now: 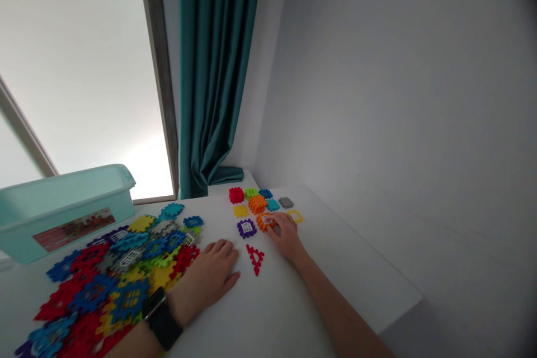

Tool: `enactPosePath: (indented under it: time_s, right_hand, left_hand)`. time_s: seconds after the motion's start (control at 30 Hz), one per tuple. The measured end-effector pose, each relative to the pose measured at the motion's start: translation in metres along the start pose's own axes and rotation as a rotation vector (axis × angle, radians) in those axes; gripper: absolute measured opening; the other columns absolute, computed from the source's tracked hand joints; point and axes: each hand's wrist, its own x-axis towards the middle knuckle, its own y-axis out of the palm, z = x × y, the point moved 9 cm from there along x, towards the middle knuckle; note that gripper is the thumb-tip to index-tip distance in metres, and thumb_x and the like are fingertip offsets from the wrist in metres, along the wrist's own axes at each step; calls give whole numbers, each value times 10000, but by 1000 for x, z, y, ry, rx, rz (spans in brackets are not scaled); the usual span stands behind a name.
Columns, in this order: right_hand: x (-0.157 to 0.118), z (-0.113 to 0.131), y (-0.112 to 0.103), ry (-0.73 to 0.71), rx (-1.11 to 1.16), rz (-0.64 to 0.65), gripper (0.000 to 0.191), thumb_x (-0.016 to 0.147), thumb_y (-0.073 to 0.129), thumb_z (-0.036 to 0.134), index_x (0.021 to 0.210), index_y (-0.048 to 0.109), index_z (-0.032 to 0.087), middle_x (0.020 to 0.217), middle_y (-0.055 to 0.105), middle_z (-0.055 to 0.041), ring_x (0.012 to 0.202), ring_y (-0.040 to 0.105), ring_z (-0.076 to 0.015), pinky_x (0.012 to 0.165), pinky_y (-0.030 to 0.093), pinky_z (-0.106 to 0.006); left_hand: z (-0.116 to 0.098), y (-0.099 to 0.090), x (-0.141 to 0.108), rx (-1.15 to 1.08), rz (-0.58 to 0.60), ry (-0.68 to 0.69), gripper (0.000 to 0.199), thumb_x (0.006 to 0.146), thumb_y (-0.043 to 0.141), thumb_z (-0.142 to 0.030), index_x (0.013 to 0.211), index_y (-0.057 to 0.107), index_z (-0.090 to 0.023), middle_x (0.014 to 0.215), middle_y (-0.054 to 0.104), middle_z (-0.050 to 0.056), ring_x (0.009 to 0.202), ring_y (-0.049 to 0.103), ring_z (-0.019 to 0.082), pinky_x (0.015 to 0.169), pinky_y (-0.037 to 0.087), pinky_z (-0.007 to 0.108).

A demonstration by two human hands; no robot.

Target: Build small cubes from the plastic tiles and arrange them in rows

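Note:
My right hand (286, 235) reaches to the orange building tile (264, 221), which has a white window piece in it. Its fingers are closed at the tile's right edge. Palm down on the table, my left hand (208, 278) lies open with its fingers stretched, beside the heap of building tiles (155, 248). Between the hands lies a red triangular tile (255, 259). A purple tile (246, 228) with a white window is left of the orange one. Farther back are an orange stack (257, 204), a yellow tile (240, 211) and a red stack (236, 195).
A pale teal plastic bin (84, 183) stands at the back left behind the heap. Green (250, 193), blue (265, 193) and grey (286, 202) tiles lie near the white table's (335, 274) back edge. A teal curtain (213, 67) hangs behind; a wall runs along the right.

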Motion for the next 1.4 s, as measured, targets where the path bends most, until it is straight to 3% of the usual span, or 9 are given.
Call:
enactPosePath:
  time_s: [0.6, 1.1, 1.27, 1.4]
  right_hand:
    - [0, 1, 1, 4, -8, 27, 264, 869, 549, 223, 1083, 703, 237, 1187, 709, -81, 1173, 572, -281, 1085, 354, -479]
    - [-2, 4, -2, -3, -28, -23, 283, 882, 514, 223, 1087, 708, 245, 1268, 652, -96, 1234, 536, -279, 1106, 347, -497]
    - [-8, 17, -6, -46, -6, -35, 283, 888, 494, 223, 1081, 700, 236, 1249, 651, -101, 1228, 543, -279, 1104, 363, -496]
    - [-12, 35, -7, -98, 32, -26, 261, 884, 505, 219, 1054, 701, 244, 1244, 651, -96, 1230, 543, -280, 1111, 362, -498]
  left_hand:
    - [-1, -3, -1, -21, -28, 7, 250, 934, 556, -276, 1164, 620, -202, 1271, 603, 130, 1212, 542, 322, 1023, 457, 487]
    - [-3, -4, -1, -16, -13, -4, 240, 925, 531, -255, 1140, 623, -200, 1258, 607, 125, 1200, 542, 310, 1021, 457, 473]
    - [1, -5, -1, -47, -20, 32, 252, 923, 556, -276, 1158, 618, -207, 1249, 617, 120, 1206, 553, 312, 1041, 440, 472]
    - [12, -20, -7, -51, -102, 33, 258, 943, 555, -304, 1180, 614, -221, 1253, 630, 112, 1187, 571, 300, 1055, 421, 472]
